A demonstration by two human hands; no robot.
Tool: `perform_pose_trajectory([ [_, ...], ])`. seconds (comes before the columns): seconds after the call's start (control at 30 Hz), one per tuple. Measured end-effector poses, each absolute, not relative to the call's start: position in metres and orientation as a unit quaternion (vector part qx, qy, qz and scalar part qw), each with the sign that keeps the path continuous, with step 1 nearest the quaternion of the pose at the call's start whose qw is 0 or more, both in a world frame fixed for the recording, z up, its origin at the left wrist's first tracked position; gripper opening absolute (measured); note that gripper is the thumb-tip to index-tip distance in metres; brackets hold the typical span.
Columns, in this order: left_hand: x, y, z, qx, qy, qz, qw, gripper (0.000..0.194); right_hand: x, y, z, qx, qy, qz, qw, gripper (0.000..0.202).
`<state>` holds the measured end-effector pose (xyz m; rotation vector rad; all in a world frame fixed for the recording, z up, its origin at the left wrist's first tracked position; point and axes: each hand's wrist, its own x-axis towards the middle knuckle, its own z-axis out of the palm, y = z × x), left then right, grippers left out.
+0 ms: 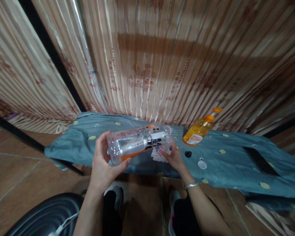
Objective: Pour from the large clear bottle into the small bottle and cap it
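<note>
A large clear plastic bottle with a silver, orange and black label lies sideways across the front of me, raised over the cloth-covered surface. My left hand is wrapped round its base end, thumb along the underside. At the other end my right hand is closed on a crumpled white tissue with pinkish marks, pressed against the bottle's lower side. Part of the right fingers is hidden behind the bottle. Just right of that hand are a small black cap and a white round disc.
An orange pump bottle stands on the blue-grey cloth behind the cap. A black phone-like slab lies farther right. Striped curtains hang behind. Black posts rise at left; a black ribbed round object sits below.
</note>
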<state>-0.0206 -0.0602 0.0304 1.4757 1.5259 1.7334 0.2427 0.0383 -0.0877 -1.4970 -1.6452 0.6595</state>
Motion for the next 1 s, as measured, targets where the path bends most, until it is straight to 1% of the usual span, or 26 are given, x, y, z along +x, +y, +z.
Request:
perform_pose_trajectory([
  [0.13,-0.020,-0.060,0.030,0.531,0.539,0.625,0.193,0.092,0.243,0.038,-0.086,-0.596,-0.649,0.255,0.397,0.075],
  [0.3,-0.020,-0.059,0.029,0.533,0.537,0.626,0.187,0.095,0.242,0.038,-0.086,-0.595,-0.653,0.248,0.397,0.075],
  [0.6,-0.022,-0.058,0.025,0.532,0.528,0.640,0.170,0.089,0.245,0.041,-0.095,-0.594,-0.662,0.241,0.389,0.067],
  [0.77,-0.022,-0.057,0.023,0.539,0.534,0.632,0.156,0.088,0.247,0.042,-0.099,-0.591,-0.666,0.245,0.385,0.069],
  [1.0,-0.022,-0.057,0.023,0.541,0.530,0.634,0.156,0.088,0.244,0.039,-0.094,-0.594,-0.660,0.259,0.380,0.066],
])
